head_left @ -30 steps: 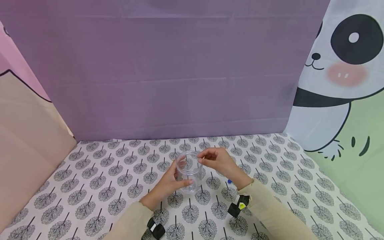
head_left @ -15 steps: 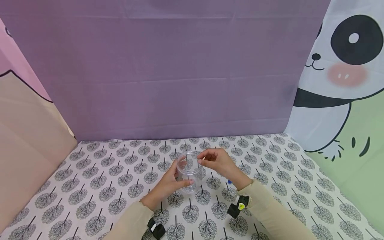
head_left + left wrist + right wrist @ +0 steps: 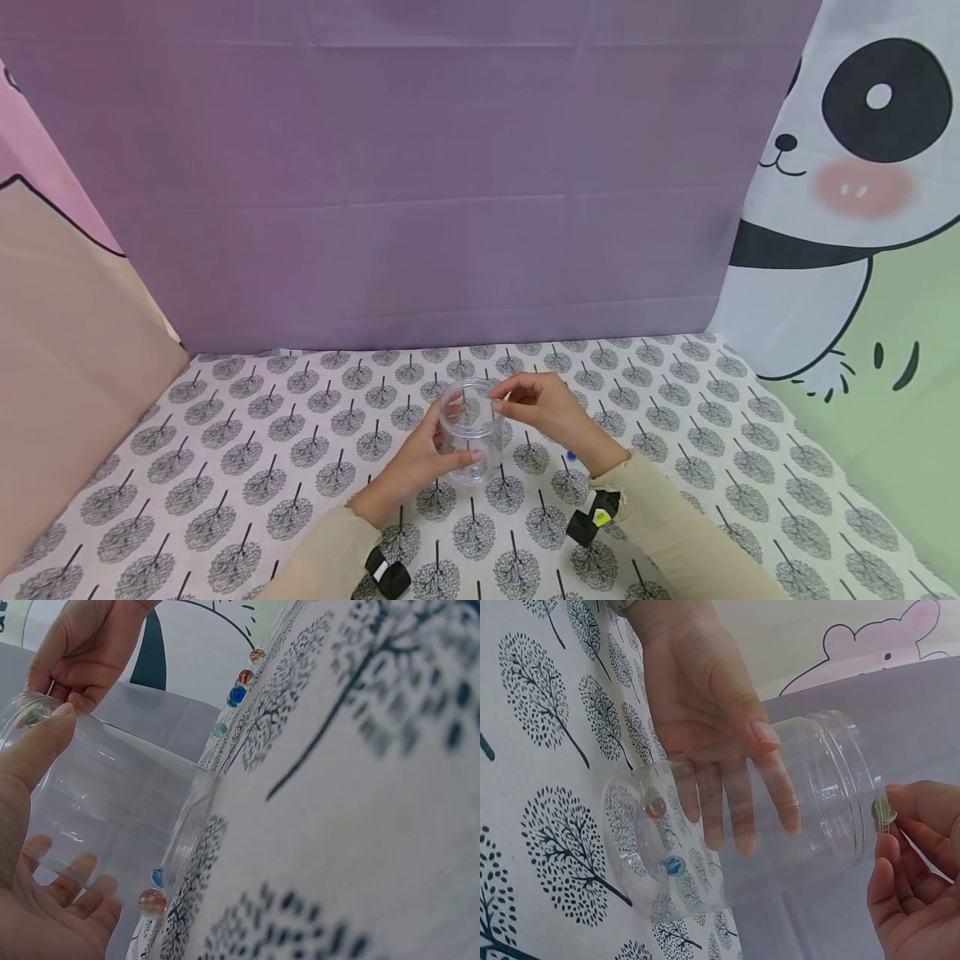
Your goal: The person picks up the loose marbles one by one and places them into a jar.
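Observation:
My left hand (image 3: 423, 454) grips a clear lidless jar (image 3: 472, 467), thumb on the near side and fingers round the far side. It stands upright on the patterned cloth, mouth up. At its rim my right hand (image 3: 542, 404) pinches a greenish clear marble (image 3: 886, 810) between thumb and fingertips; in the head view those fingers hide it. Through the jar wall in the right wrist view, an orange-and-clear marble (image 3: 655, 807) and a blue marble (image 3: 675, 865) show near the base. Whether they lie inside or behind it I cannot tell.
Beyond the jar in the left wrist view, several marbles lie on the cloth, among them a dark blue marble (image 3: 237, 695) and a pale green marble (image 3: 220, 730). A purple curtain (image 3: 450, 208) closes the back, with a panda-print sheet (image 3: 795, 325) on the right.
Both hands and the jar keep their places, the right fingers staying at the rim. Only the head view shifts very slightly.

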{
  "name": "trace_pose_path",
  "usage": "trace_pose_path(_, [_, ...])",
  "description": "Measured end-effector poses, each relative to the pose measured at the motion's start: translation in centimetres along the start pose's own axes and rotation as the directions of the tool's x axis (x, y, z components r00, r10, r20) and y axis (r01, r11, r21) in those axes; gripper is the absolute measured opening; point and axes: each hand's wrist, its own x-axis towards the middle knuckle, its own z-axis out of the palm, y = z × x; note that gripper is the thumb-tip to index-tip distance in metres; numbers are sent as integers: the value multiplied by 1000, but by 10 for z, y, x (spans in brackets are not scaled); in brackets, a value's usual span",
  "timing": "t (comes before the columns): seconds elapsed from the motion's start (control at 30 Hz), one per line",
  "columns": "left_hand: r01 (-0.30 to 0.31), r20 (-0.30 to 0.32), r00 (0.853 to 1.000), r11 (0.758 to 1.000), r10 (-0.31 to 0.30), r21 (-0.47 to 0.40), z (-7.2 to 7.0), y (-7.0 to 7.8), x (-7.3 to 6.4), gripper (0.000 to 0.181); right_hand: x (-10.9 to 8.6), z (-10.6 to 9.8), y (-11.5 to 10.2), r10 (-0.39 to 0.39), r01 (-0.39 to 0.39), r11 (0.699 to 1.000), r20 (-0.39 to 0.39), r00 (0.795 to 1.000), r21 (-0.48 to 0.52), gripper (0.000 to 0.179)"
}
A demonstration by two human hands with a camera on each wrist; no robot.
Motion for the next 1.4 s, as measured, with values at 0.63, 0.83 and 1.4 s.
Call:
trace_pose_path(0.63, [-26, 14, 1000, 1000, 26, 14, -1, -2, 0, 91, -3, -1, 4, -38, 39, 999, -27, 999, 26, 18])
trace_pose_path(0.83, [-19, 18, 1000, 1000, 19, 4, -1, -2, 1, 92, -5, -2, 7, -33, 36, 999, -68, 997, 35, 20])
trace_pose_path(1.4, [-27, -5, 1000, 1000, 27, 4, 0, -2, 1, 90, -21, -14, 19, 10, -8, 1000, -93, 996, 16, 16])
